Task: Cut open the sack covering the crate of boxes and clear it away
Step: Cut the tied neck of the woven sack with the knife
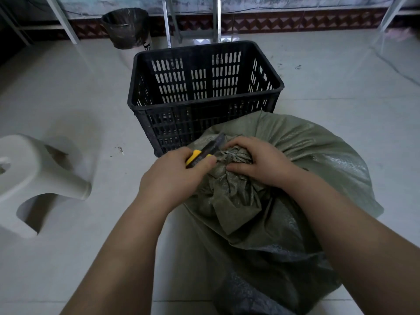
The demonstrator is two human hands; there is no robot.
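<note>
The olive-green woven sack (318,169) sits on the tiled floor (91,98) against a black slotted plastic crate (204,101), its bunched, tied neck (236,155) clenched in the right hand (256,162). The left hand (175,176) grips a yellow-and-black utility knife (200,153) at that neck. The cut probably goes best with the neck pulled taut, the stroke directed away from the right hand and shallow, sparing whatever is inside.

Left hand (175,176) grips yellow-and-black utility knife (200,153), blade end at the bunched neck of the grey-green woven sack (306,173). Right hand (256,160) clutches the gathered neck. Black slotted crate (204,87) stands just behind the sack. White stool (34,178) at left; lined bin (126,27) by the wall.
</note>
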